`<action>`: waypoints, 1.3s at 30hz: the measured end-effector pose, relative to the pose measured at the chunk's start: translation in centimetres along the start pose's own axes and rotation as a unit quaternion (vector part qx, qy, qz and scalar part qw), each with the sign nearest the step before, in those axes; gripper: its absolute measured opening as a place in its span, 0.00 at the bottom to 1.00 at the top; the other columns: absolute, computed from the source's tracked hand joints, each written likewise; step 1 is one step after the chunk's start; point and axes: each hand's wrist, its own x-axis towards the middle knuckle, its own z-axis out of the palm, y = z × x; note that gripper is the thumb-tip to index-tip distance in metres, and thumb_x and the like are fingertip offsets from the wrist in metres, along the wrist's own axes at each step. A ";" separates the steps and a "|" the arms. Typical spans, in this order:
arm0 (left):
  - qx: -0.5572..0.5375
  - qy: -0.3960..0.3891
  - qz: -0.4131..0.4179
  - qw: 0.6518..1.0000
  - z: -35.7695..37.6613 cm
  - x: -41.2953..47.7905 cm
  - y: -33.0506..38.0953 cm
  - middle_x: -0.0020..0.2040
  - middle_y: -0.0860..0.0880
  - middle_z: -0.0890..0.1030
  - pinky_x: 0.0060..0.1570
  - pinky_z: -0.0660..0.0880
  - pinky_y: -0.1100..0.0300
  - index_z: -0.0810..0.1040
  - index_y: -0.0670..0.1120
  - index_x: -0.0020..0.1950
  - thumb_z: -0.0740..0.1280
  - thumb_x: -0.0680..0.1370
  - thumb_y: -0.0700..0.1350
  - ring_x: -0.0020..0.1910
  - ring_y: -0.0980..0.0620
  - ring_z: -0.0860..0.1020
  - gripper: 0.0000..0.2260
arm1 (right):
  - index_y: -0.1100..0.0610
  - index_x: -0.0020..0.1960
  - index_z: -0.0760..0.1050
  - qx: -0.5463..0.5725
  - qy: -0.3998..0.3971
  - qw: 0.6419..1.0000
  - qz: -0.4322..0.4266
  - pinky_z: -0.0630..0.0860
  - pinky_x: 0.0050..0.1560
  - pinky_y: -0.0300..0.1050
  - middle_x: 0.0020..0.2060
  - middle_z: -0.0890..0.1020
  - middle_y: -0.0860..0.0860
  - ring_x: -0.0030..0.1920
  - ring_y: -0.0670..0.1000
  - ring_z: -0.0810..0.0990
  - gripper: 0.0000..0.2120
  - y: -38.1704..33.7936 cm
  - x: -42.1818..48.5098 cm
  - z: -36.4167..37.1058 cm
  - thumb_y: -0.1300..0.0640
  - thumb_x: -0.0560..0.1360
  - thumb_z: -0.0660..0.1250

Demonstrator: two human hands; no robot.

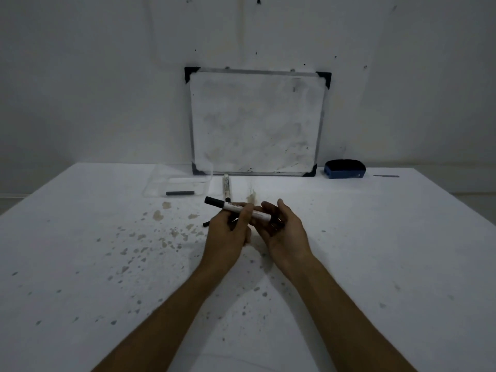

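My left hand (228,232) grips a white marker with a black cap (233,207), thumb and fingers curled round its barrel, the cap pointing up and left. My right hand (284,229) is cupped palm-up round the marker's other end, its fingers curled under the barrel. Both hands hover above the middle of the white table (375,264). A second white marker (227,186) lies on the table just beyond my hands. A dark marker (206,224) pokes out from under my left hand. A small whiteboard (255,122) with black corners leans against the wall at the table's back.
A clear plastic tray (177,183) at the back left holds a dark stick (179,193). A blue eraser (345,169) sits right of the whiteboard, with a thin dark strip (386,176) further right. Brownish stains speckle the tabletop.
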 end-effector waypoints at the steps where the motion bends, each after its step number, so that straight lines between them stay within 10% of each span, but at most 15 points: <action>1: -0.006 0.011 -0.007 1.000 -0.2 0.3 0.0 0.28 0.54 0.80 0.22 0.69 0.69 0.83 0.47 0.49 0.67 0.84 0.50 0.23 0.60 0.74 0.10 | 0.65 0.51 0.83 -0.008 -0.006 1.000 0.001 0.85 0.47 0.48 0.46 0.87 0.61 0.50 0.60 0.87 0.17 -0.1 0.0 0.0 0.51 0.82 0.65; 19: -0.095 0.085 -0.058 0.990 -3.3 2.8 -0.4 0.28 0.53 0.76 0.27 0.73 0.66 0.81 0.45 0.43 0.63 0.84 0.59 0.25 0.57 0.72 0.20 | 0.64 0.48 0.85 -0.201 -0.003 0.976 -0.085 0.84 0.41 0.44 0.36 0.86 0.59 0.38 0.55 0.86 0.06 -1.6 0.0 -0.9 0.67 0.78 0.69; 24: 0.104 0.021 0.005 0.994 -4.2 2.6 -0.6 0.31 0.54 0.76 0.29 0.68 0.70 0.74 0.50 0.37 0.54 0.85 0.64 0.26 0.63 0.72 0.25 | 0.58 0.49 0.88 -0.179 0.009 0.976 -0.120 0.84 0.45 0.43 0.41 0.88 0.61 0.43 0.55 0.88 0.07 -3.0 0.0 -1.9 0.65 0.77 0.71; 30: 0.467 -0.082 0.153 0.867 -3.6 1.4 -1.8 0.35 0.54 0.80 0.35 0.76 0.60 0.77 0.55 0.49 0.47 0.85 0.64 0.33 0.57 0.78 0.23 | 0.61 0.56 0.85 -0.186 0.028 0.972 -0.142 0.83 0.50 0.45 0.47 0.88 0.61 0.50 0.57 0.88 0.11 -3.4 0.2 -2.7 0.60 0.75 0.76; 39: 0.570 -0.122 0.236 0.777 -2.8 1.1 -3.8 0.44 0.50 0.74 0.40 0.66 0.57 0.79 0.58 0.72 0.57 0.83 0.63 0.44 0.51 0.72 0.22 | 0.53 0.60 0.84 -0.429 0.080 0.869 -0.232 0.85 0.48 0.46 0.47 0.89 0.51 0.44 0.48 0.88 0.13 -2.4 0.3 -3.0 0.54 0.76 0.75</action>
